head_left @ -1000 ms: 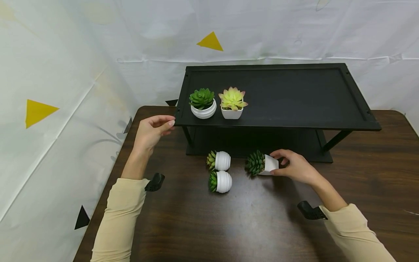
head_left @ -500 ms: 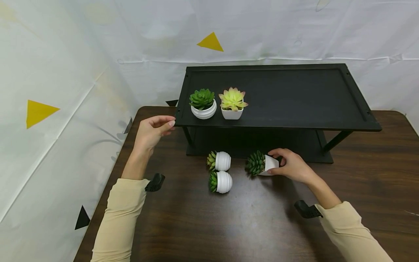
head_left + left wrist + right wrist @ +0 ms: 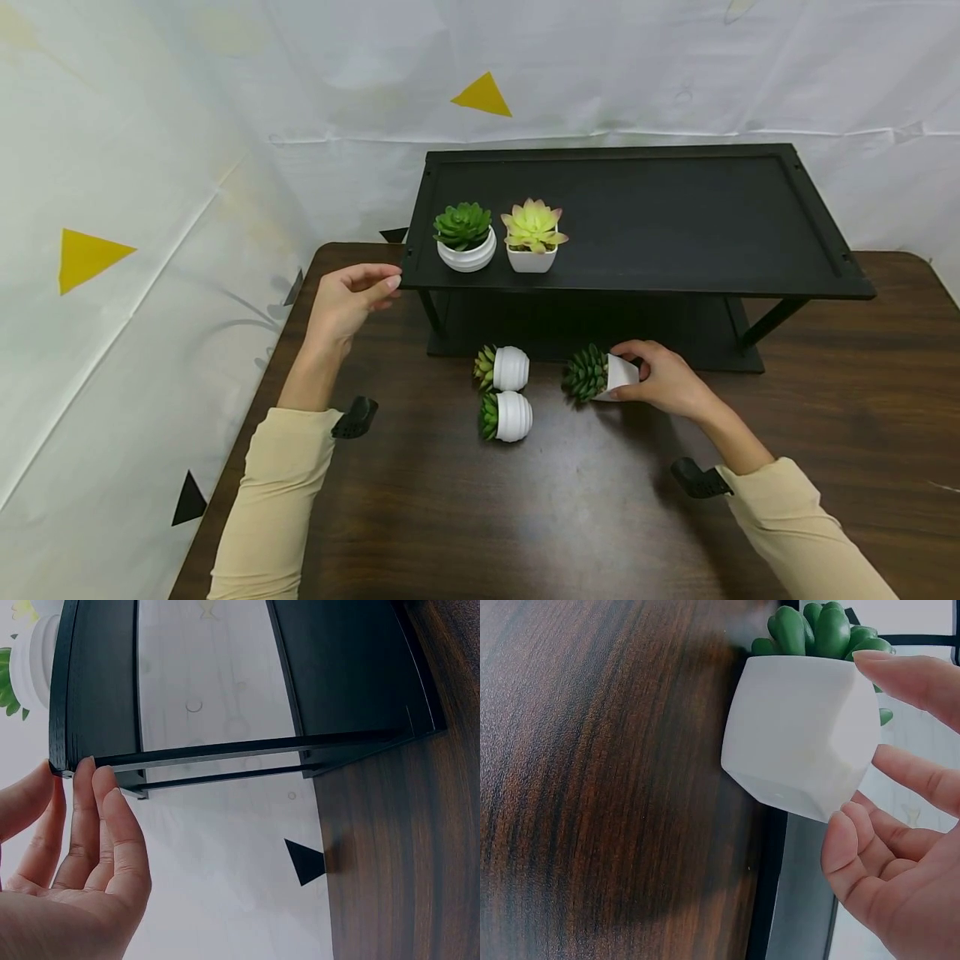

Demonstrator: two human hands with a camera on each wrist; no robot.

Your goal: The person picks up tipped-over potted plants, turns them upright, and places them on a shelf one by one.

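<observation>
At the front of a two-tier black shelf (image 3: 675, 217), a right hand (image 3: 665, 382) curls its thumb and fingers about the white pot (image 3: 622, 375) of a dark plant (image 3: 585, 375), which lies on its side on the table (image 3: 570, 517), leaves pointing left, away from the palm. That hand is part open, spread to the pot's width, with a gap between pot and palm; how firmly its fingers bear is hard to judge from the wrist view. Farther left, a left hand (image 3: 345, 302) pinches the shelf's front corner between thumb and fingers.

Taking hold of the dark plant appears to be the step in hand; the next move seems to call for a secure grip, a lift, and a turn to bring the leaves uppermost, clear of the shelf's front edge.

Five plants are in sight. Two stand upright on the top tier, right of the left hand: one green plant (image 3: 463, 227), one yellow plant (image 3: 533, 227). Three lie tipped: the dark one and, well left of the right hand, a small plant (image 3: 510, 368) beside another small plant (image 3: 513, 416). Three pots are round, two angular.
</observation>
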